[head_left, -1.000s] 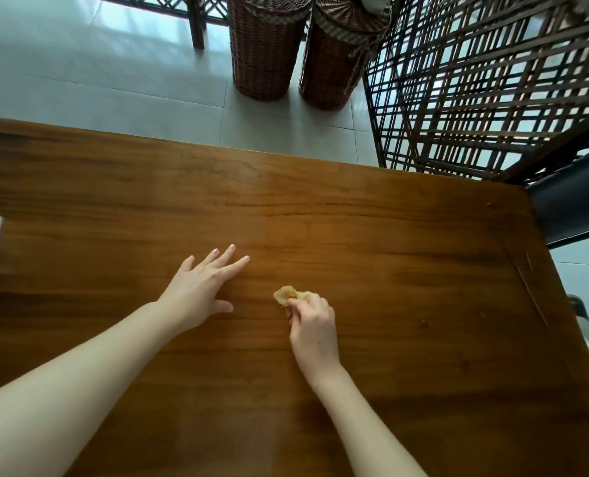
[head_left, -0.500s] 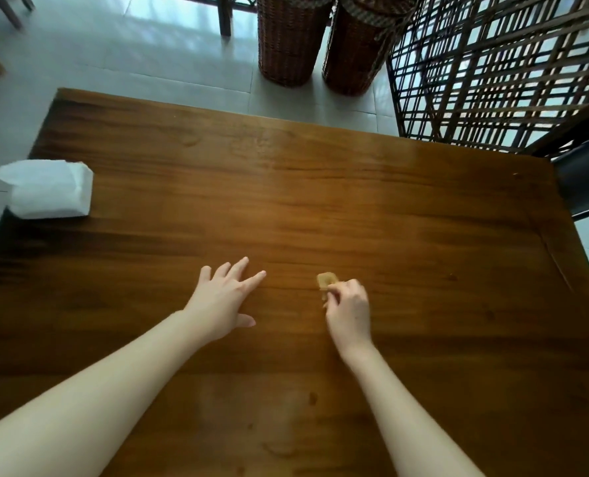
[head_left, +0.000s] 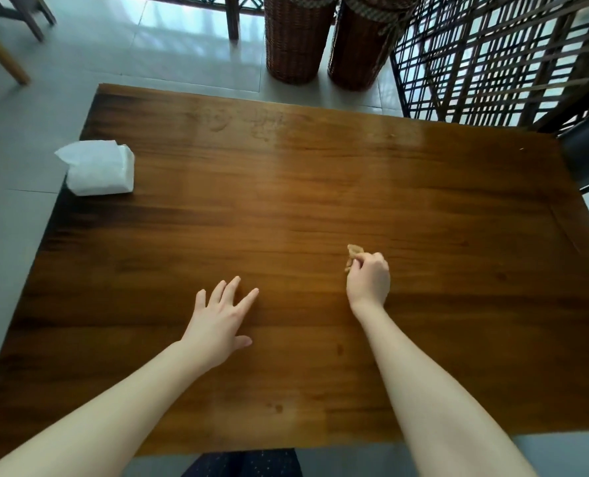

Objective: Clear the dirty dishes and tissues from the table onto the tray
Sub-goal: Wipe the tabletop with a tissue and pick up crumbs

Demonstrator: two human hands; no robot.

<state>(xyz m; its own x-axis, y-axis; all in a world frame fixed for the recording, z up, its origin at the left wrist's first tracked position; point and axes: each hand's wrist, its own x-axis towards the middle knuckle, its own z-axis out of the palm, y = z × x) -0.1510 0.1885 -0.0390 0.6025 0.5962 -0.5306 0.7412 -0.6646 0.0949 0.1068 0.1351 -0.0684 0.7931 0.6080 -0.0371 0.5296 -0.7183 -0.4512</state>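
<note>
Leftward, tissue pack [head_left: 98, 168] at table [head_left: 320, 201] edge.

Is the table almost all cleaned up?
Nearly. No dirty dishes show on the wooden table. The right hand pinches a crumpled brownish tissue; the left hand lies flat. Left: that tissue goes to the tray, not in view. A white tissue pack sits at the corner.

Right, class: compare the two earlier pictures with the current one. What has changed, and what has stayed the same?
The right hand, pinching the crumpled tissue, slid forward and rightward over the table, away from the left hand. The view pulled back, so the white tissue pack at the left edge shows whole. Nothing was taken or let go; the left hand stays flat, fingers spread.
</note>
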